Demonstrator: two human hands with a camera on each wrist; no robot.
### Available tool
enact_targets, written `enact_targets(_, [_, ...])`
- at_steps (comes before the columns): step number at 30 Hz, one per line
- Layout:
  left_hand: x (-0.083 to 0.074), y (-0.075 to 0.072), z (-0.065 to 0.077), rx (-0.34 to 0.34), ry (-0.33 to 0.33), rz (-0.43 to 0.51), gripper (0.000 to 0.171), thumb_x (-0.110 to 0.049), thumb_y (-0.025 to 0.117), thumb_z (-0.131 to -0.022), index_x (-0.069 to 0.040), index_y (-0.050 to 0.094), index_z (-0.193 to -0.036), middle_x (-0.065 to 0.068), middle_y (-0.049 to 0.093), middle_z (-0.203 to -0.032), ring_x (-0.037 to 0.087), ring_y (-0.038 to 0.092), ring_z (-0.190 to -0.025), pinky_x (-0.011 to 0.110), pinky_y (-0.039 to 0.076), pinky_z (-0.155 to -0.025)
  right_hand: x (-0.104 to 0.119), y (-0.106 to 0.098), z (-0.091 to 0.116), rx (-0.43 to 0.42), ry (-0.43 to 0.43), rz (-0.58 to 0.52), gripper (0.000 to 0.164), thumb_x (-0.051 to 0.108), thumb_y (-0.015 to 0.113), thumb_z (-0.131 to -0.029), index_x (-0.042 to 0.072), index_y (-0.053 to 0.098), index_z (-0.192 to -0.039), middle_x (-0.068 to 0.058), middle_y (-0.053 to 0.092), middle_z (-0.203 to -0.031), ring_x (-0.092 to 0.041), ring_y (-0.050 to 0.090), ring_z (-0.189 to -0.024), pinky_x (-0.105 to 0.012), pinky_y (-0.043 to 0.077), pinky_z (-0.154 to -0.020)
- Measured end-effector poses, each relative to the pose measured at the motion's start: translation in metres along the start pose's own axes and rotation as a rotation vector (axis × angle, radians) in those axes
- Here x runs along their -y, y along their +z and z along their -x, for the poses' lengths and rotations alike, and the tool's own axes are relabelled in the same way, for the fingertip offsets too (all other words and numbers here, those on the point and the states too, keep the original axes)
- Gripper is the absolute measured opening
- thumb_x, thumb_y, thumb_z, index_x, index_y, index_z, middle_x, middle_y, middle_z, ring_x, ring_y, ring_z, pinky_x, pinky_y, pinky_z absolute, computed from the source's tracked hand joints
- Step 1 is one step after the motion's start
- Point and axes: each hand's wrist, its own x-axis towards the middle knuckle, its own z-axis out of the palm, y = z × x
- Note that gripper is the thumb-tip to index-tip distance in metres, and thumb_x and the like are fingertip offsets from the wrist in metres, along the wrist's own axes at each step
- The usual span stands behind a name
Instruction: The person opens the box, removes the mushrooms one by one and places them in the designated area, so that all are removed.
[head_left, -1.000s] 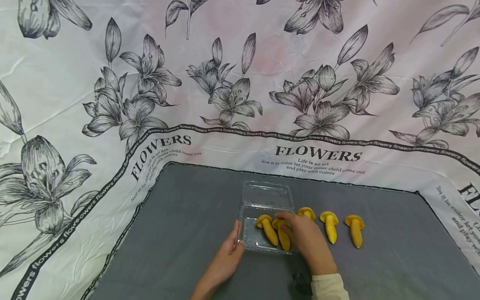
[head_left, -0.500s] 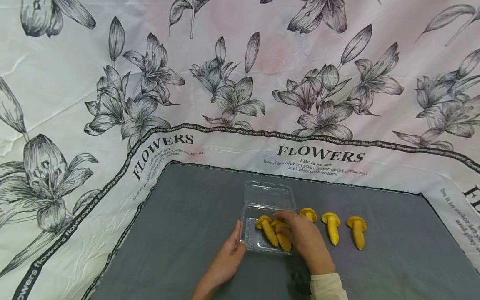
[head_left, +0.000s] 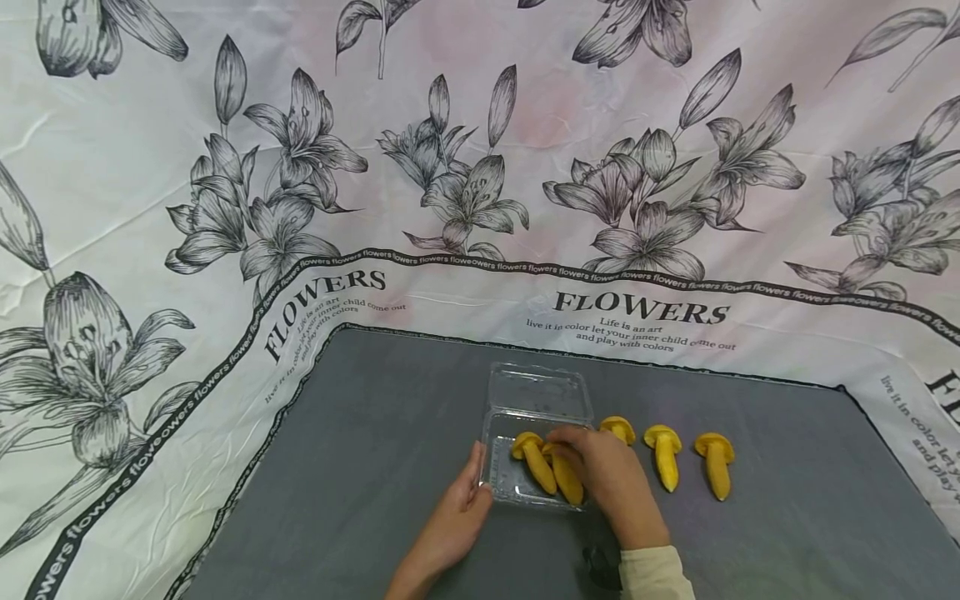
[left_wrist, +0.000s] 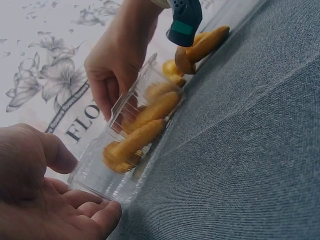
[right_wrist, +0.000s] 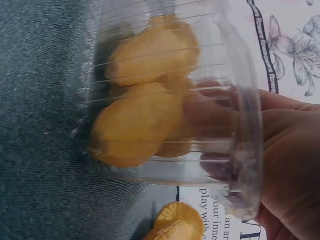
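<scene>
A clear plastic clamshell box (head_left: 504,477) lies on the grey cloth with its lid folded back. My left hand (head_left: 454,515) grips its left side, thumb at the rim and fingers against the outer wall in the left wrist view. Two yellow mushrooms lie inside, the left mushroom (head_left: 539,468) leaning parallel to the right mushroom (head_left: 567,479). My right hand (head_left: 617,477) reaches over the right wall and pinches the right mushroom near its cap, which the fingers partly hide. Through the clear wall, fingertips (right_wrist: 207,107) show against that mushroom.
Right of the box, three more yellow mushrooms stand in a row: a near one (head_left: 617,428) partly behind my right hand, a middle one (head_left: 663,460) and a far one (head_left: 716,468). The open lid (head_left: 537,392) extends toward the back. A flower-printed cloth (head_left: 450,292) borders the surface.
The mushroom under my right hand has shifted slightly left, nearer the other one in the box. My left hand keeps its grip on the box.
</scene>
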Motion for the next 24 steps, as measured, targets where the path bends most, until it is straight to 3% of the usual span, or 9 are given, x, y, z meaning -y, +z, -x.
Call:
enact_targets(10, [0.0009, 0.0007, -0.0019, 0.007, -0.016, 0.007, 0.069, -0.004, 0.045, -0.109, 0.005, 0.007, -0.167, 0.021, 0.013, -0.174, 0.033, 0.008, -0.160, 0.038, 0.009, -0.123, -0.0018, 0.0017, 0.0029, -0.039, -0.010, -0.001, 0.017, 0.013, 0.077, -0.097, 0.021, 0.084, -0.111, 0.006, 0.081, -0.105, -0.013, 0.075, -0.081, -0.037, 0.062, -0.070])
enact_targets(14, [0.0038, 0.0006, -0.0029, 0.012, -0.023, 0.017, 0.069, -0.006, 0.044, -0.110, 0.005, 0.005, -0.167, 0.020, 0.011, -0.174, 0.032, 0.007, -0.160, 0.021, 0.011, -0.120, -0.0025, 0.0028, 0.0037, -0.044, -0.010, -0.002, 0.018, 0.015, 0.077, -0.097, 0.021, 0.084, -0.112, 0.006, 0.081, -0.105, -0.011, 0.074, -0.076, -0.034, 0.060, -0.067])
enact_targets(16, [0.0032, 0.0006, -0.0027, 0.016, -0.016, 0.026, 0.069, -0.006, 0.044, -0.110, 0.005, 0.005, -0.166, 0.021, 0.011, -0.174, 0.033, 0.007, -0.160, 0.019, 0.011, -0.118, -0.0037, 0.0035, 0.0040, -0.052, -0.016, 0.000, 0.018, 0.015, 0.077, -0.097, 0.021, 0.084, -0.113, 0.006, 0.081, -0.106, -0.011, 0.073, -0.075, -0.032, 0.060, -0.066])
enact_targets(24, [-0.0002, 0.0005, -0.0019, 0.019, -0.009, 0.036, 0.069, -0.006, 0.044, -0.110, 0.006, 0.005, -0.166, 0.023, 0.010, -0.174, 0.035, 0.006, -0.160, 0.030, 0.011, -0.122, -0.0081, 0.0053, 0.0046, -0.118, -0.077, 0.010, 0.022, 0.010, 0.081, -0.093, 0.020, 0.084, -0.113, 0.006, 0.081, -0.102, -0.009, 0.071, -0.071, -0.029, 0.057, -0.062])
